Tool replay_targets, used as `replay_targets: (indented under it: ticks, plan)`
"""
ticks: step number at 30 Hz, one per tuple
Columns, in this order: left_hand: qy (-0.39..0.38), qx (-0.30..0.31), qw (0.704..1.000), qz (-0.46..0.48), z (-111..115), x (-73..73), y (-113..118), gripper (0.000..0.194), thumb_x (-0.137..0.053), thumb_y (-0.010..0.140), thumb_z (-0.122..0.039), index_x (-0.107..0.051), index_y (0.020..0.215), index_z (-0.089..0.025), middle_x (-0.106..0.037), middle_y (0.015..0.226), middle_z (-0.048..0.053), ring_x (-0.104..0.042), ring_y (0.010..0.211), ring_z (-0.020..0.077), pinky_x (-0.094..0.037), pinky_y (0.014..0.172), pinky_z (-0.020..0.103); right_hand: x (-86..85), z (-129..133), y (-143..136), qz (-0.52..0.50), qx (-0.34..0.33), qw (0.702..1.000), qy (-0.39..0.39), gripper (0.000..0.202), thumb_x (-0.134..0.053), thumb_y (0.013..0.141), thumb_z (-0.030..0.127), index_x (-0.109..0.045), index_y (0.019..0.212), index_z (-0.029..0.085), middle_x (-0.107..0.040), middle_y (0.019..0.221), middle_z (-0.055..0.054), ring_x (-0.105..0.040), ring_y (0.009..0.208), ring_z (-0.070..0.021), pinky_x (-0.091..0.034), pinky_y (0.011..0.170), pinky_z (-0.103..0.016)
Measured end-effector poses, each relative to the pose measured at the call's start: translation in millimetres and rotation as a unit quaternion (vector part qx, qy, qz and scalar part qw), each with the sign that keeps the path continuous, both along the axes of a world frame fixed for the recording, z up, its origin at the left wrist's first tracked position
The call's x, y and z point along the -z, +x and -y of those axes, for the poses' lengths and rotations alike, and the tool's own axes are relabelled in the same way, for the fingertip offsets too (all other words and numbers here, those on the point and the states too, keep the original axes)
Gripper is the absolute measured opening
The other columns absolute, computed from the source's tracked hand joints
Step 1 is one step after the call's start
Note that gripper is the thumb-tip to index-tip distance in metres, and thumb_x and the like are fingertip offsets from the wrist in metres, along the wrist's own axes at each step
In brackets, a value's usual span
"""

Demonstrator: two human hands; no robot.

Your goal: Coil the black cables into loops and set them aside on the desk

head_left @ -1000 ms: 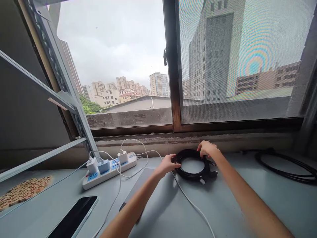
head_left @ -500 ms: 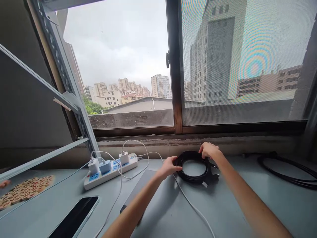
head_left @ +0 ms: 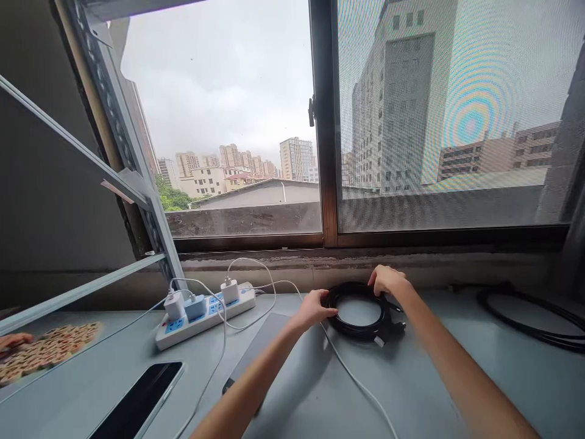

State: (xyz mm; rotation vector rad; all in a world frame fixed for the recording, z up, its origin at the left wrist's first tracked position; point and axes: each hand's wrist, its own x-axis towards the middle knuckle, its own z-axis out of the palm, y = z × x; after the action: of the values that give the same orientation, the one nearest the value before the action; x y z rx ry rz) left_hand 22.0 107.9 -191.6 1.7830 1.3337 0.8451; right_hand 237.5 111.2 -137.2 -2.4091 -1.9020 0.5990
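On the bench (head_left: 365, 390), near the window, the black cable coil (head_left: 343, 330) lies between both hands, left grip (head_left: 329, 303) and right grip (head_left: 373, 288) each part-closed around its rim.

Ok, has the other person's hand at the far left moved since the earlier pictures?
Yes: the other person's hand has come into view and moved rightward against the pile of tan pieces.

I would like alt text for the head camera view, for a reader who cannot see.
Two bare hands, left and right, grip a coiled black cable on a table below a window, beside a power strip.
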Motion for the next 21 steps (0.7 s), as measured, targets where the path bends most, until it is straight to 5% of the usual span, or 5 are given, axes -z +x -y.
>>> replay_targets:
  ticks: [9,14,21]
  plan:
    - [0.028,0.002,0.999,-0.014,-0.9,-0.6,1.2,0.045,-0.079,0.057,-0.005,-0.069,0.101,-0.013,-0.066,0.109,0.013,-0.058,0.109,0.0298,-0.042,0.101,0.039,-4.5,3.3,-0.1,0.015,0.016,1.0,0.019,0.025,-0.059,0.088,0.03,-0.06,0.109,0.015,-0.061,0.112,-0.007,-0.06,0.097,-0.0171,-0.051,0.084,-0.038]
    - [0.047,0.003,0.999,-0.021,3.6,-6.9,2.3,0.04,-0.077,0.06,-0.006,-0.07,0.099,-0.013,-0.067,0.104,0.013,-0.059,0.105,0.0299,-0.043,0.098,0.04,-20.4,14.1,-3.5,0.017,0.035,0.997,0.065,0.027,-0.059,0.088,0.03,-0.06,0.11,0.015,-0.06,0.115,-0.008,-0.058,0.103,-0.019,-0.049,0.089,-0.041]
    - [0.111,-0.042,0.993,-0.007,17.8,-43.4,5.7,0.027,-0.072,0.067,-0.011,-0.071,0.093,-0.017,-0.067,0.103,0.009,-0.057,0.106,0.0289,-0.042,0.099,0.039,-64.1,56.0,-26.9,-0.043,0.007,0.975,0.217,0.021,-0.064,0.08,0.023,-0.068,0.1,0.021,-0.067,0.108,-0.006,-0.06,0.103,-0.022,-0.045,0.089,-0.036]
